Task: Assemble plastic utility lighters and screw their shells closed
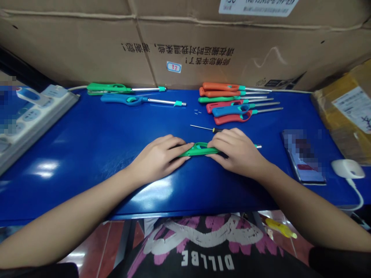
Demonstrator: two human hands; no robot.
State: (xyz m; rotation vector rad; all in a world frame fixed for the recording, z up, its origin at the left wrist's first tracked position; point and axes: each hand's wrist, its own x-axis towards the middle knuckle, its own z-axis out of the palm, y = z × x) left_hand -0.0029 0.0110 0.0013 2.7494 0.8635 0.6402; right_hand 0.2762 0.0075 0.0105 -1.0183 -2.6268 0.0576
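A green long-nosed lighter (199,151) lies crosswise between my hands, just above or on the blue table. My left hand (162,156) pinches its handle end between thumb and fingers. Around the part beyond the trigger opening, my right hand (236,150) is closed, and the metal tip pokes out past it. Right behind my right fingers is a screwdriver (203,127) with a thin shaft and a yellow and black handle, partly hidden by the hand. A few tiny pale pins (197,112) are scattered farther back.
Two lighters, a green one (108,88) and a blue one (121,99), lie back left. Several red, orange, green and blue lighters (232,110) lie back right. A phone (303,158), a white charger (348,168), a power strip (34,114) and cardboard boxes (101,50) border the blue table (72,143).
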